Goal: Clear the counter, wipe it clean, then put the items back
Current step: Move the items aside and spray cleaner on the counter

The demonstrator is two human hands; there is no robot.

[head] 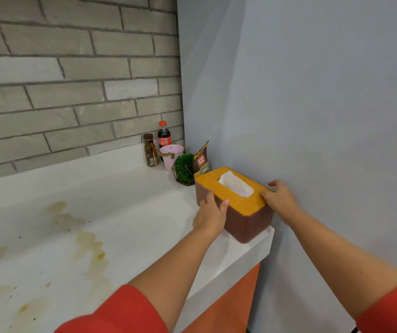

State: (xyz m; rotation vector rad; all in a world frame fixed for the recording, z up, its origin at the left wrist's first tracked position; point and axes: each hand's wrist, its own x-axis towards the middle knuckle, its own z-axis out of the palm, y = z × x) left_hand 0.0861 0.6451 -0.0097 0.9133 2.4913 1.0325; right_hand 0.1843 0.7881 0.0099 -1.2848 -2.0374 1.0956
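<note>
Both gripped tissue box: L hand on its left side, R hand on right; box sat on table.

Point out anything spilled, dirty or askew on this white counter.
Yellow-brown stains and dark specks blotch the left of the white counter, like a dried spill. The left hand and right hand grip the brown tissue box with yellow lid.

It looked like a home kitchen corner: a white worktop stained brown, a brick-pattern wall behind, a cola bottle, a coffee pouch and a tissue box.
</note>
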